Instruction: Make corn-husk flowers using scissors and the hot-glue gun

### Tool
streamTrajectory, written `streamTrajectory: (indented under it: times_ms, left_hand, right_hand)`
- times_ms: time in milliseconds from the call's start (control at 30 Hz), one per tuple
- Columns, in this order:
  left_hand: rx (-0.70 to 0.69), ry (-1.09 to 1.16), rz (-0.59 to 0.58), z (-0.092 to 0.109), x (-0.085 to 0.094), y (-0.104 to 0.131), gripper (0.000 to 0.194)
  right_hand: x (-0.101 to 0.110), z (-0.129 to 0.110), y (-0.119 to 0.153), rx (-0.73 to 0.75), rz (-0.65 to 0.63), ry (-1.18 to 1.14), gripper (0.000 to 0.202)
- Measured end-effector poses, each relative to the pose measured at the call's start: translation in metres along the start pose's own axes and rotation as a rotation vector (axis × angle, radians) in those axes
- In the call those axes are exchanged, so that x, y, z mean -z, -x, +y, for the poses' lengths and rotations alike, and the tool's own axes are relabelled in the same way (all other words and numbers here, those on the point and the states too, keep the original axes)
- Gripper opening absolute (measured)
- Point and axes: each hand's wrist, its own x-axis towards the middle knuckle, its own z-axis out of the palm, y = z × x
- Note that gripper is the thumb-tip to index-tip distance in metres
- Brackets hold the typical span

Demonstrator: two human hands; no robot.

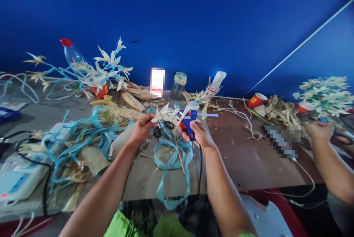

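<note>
A blue glue gun (189,124) with a pale glue stick (208,115) out of its back is gripped in my right hand (199,133). Its nozzle end points left, toward a cream corn-husk flower (168,113). My left hand (142,129) pinches that flower at its left side. The glue gun's black cord (200,170) hangs down past the table edge. Beneath my hands lie a loop of light blue ribbon (173,203) and a thin wooden stick (179,152). Whether the nozzle touches the flower I cannot tell.
Husk flowers on blue stems (110,59) stand in a red cup (100,91) at the back left. A power strip (19,181) lies front left, a glass jar (178,85) at the back. To the right are a phone (279,141) and a co-worker's hand (320,131).
</note>
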Motion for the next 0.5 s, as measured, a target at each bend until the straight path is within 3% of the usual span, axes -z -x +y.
streamTrajectory:
  times_ms: [500]
  left_hand:
    - [-0.018,0.003,-0.031,-0.013,0.005,-0.004,0.02]
  right_hand:
    - [-0.001,0.001,0.0,-0.048,0.001,-0.023,0.049]
